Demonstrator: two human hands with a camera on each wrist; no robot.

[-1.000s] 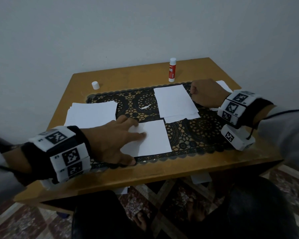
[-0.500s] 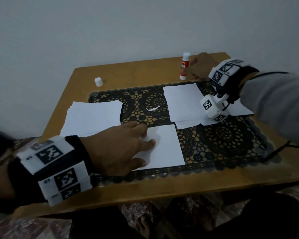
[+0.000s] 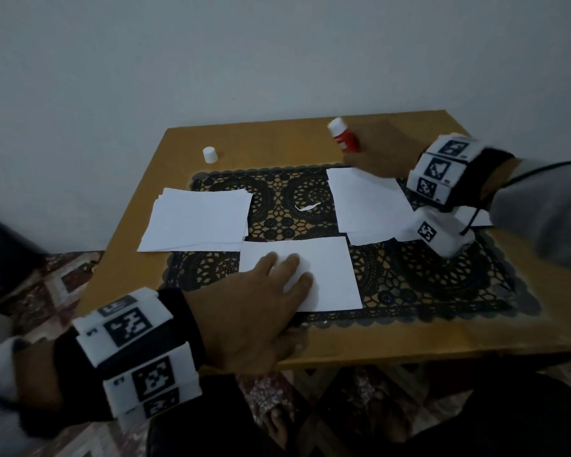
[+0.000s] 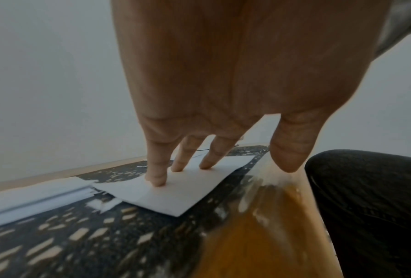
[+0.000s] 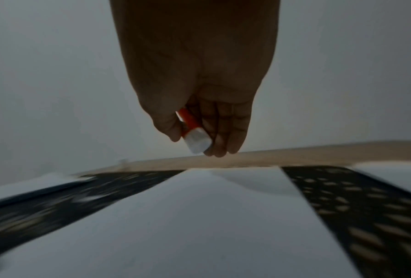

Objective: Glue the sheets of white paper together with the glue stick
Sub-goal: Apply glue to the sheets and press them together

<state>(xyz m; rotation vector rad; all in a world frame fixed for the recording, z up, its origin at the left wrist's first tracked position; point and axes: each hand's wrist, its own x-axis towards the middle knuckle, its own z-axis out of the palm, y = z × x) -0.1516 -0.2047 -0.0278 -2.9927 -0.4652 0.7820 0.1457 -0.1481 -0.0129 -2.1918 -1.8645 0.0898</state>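
Single sheet lies flat on the near-centre of the black lace mat, on the wooden table; it is pinned by the left hand, whose fingers are spread straight with tips pressed on the sheet's left part; thumb is seen off the paper, over the near table edge. Pinning is judged to stop the sheet sliding on the lace when glue is dragged across it.

Glue stick is held at the far right of the table, just beyond the far edge of the right stack; right hand is curled round the red barrel, thumb on 1 side and fingers on the other (right wrist view). Stick is clear of the table, judged to be in transit toward the pinned sheet.

Long axis is tilted, not upright: white end points up and far-left, the other end is hidden inside the hand; whether the white end is the glue tip cannot be told. A loose white cap stands far left on bare wood, well apart, so the stick is judged uncapped.

Left stack lies left of centre, its near right corner just beside the pinned sheet; 1 small paper scrap lies on the mat between the 2 stacks.
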